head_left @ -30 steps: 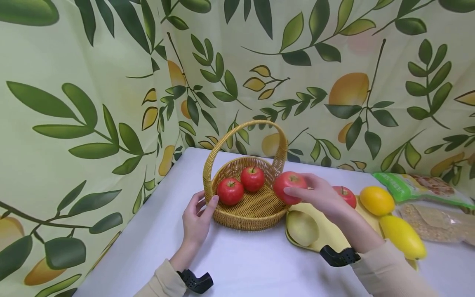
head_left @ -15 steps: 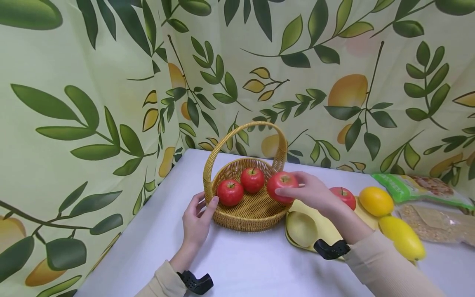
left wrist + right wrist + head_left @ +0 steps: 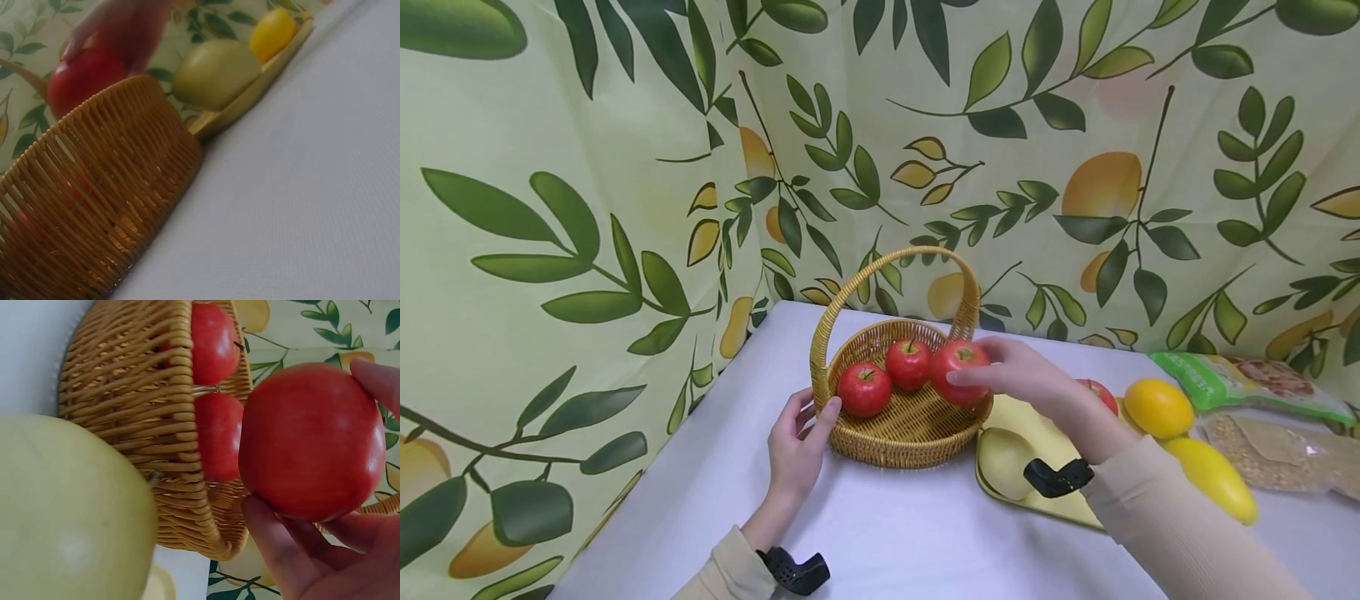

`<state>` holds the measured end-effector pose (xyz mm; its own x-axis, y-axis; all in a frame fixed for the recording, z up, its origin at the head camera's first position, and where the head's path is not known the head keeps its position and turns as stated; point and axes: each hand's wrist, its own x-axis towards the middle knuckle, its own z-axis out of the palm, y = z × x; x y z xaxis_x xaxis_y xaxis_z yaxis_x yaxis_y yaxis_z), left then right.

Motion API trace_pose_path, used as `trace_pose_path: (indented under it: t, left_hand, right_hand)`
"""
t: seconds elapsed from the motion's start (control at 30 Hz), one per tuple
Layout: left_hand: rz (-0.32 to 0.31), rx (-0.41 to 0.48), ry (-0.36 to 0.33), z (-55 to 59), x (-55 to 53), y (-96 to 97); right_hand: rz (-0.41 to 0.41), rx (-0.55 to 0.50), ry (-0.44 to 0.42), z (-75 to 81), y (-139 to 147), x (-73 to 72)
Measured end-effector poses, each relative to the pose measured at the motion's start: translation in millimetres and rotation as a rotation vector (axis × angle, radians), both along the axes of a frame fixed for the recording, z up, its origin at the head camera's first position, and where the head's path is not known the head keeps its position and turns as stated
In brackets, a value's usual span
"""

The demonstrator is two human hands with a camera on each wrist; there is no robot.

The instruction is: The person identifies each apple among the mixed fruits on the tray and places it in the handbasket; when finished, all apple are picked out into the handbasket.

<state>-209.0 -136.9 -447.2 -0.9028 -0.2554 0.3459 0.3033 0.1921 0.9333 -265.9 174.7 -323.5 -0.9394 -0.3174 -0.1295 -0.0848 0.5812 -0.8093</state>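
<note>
One basket [image 3: 895, 452], centre frame, containing two apples [image 3: 865, 389]: left hand [image 3: 797, 452] is gripping its left rim, presumably steadying it; right hand [image 3: 1028, 373] is clasping a third apple [image 3: 958, 375] above its right side.

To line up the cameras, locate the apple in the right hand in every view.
Head: apple right of centre, slightly below the middle, in the right hand.
Left wrist: apple at upper left.
Right wrist: apple right of centre, about mid-height.
Shared landmark: the basket.
</note>
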Motion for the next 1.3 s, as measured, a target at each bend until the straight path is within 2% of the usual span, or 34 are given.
trace_pose_path:
  t: [0.17,0.43,0.67,0.9,1.1,1.3]
  left_hand:
    - [-0.003,0.004,0.014,0.3,0.4,-0.1]
    - [-0.008,0.006,0.031,0.5,0.9,0.1]
    - [-0.008,0.011,0.022,-0.4,0.6,-0.1]
    - [-0.003,0.013,0.019,1.3,1.5,0.2]
    - [-0.013,0.017,0.017,0.0,1.8,0.3]
    - [-0.015,0.014,0.019,-0.3,1.5,-0.3]
  right_hand:
    - [0.035,0.018,-0.012,4.9,-4.5,-3.6]
    - [0.092,0.045,-0.042,4.6,-8.8,-16.3]
    - [0.147,0.020,-0.055,4.2,-14.1,-21.5]
    - [0.201,0.079,-0.057,2.9,-21.1,-26.4]
    - [0.227,0.042,-0.111,-0.3,-25.4,-29.3]
    - [0.239,0.031,-0.126,-2.1,-28.5,-29.9]
